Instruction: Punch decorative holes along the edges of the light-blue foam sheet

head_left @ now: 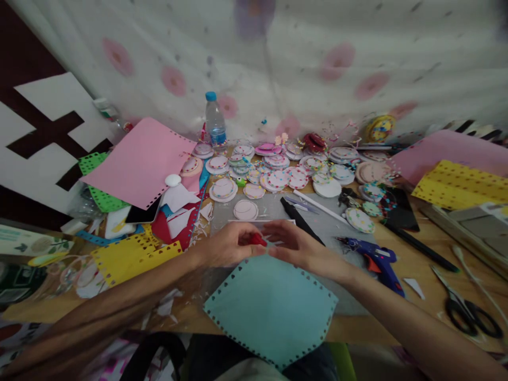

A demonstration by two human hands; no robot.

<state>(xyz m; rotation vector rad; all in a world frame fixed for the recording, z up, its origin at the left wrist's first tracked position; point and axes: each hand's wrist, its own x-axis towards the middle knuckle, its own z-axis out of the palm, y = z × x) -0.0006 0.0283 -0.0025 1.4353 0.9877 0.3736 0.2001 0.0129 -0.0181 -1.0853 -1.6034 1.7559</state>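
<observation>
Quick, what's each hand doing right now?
Left hand: closed on a small red thing.
Right hand: fingers curved at the top of the turquoise sheet; can't tell if it's gripping.

Matt and smooth across the turquoise sheet (270, 312); smooth plastic on the glue gun (383, 264), clear plastic on the bottle (215, 123), grained wood along the bench (421, 313).

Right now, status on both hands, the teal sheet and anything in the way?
Left hand: fingers around red object. Right hand: at far corner of teal sheet. Blue glue gun: lying rightward, clear of sheet.
</observation>
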